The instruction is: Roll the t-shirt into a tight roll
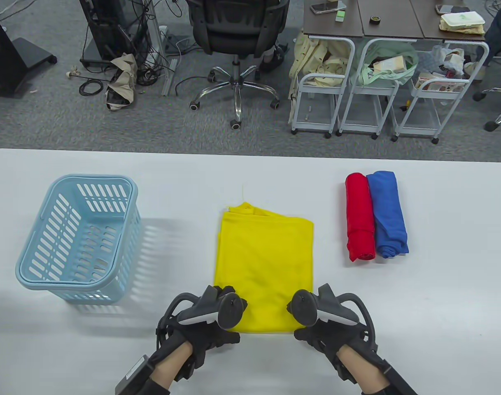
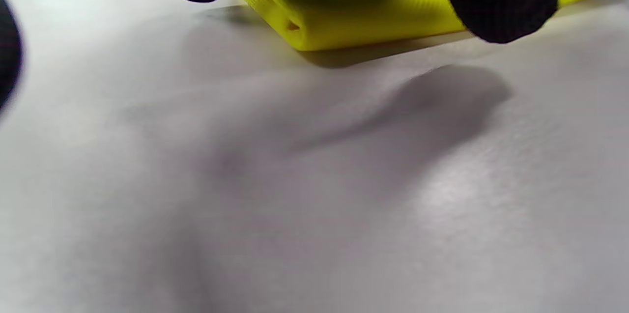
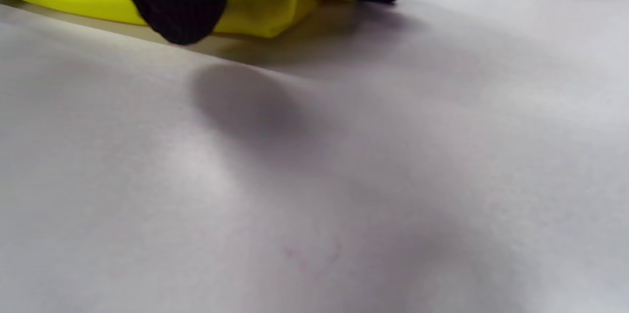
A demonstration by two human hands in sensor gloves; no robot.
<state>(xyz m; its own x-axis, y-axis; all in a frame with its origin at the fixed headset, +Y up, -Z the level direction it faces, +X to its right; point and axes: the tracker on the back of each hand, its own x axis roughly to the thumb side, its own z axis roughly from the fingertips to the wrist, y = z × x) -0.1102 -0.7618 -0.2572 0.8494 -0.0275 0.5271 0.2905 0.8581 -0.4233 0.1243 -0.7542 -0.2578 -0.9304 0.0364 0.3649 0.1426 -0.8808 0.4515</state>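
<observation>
Table view: both hands' fingers point(image 2: 501, 3) on yellow t-shirt point(image 1: 264, 263) near corners.

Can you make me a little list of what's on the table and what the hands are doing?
shirt being rolled: yellow t-shirt, folded flat, not rolled yet
left hand: fingers at the shirt's near left corner, which sits lifted off the table
right hand: fingers at the shirt's near right corner
finished rolls: red roll and blue roll, touching side by side, right of the yellow shirt
basket: light blue, left of the shirt, nothing inside
table: white
</observation>
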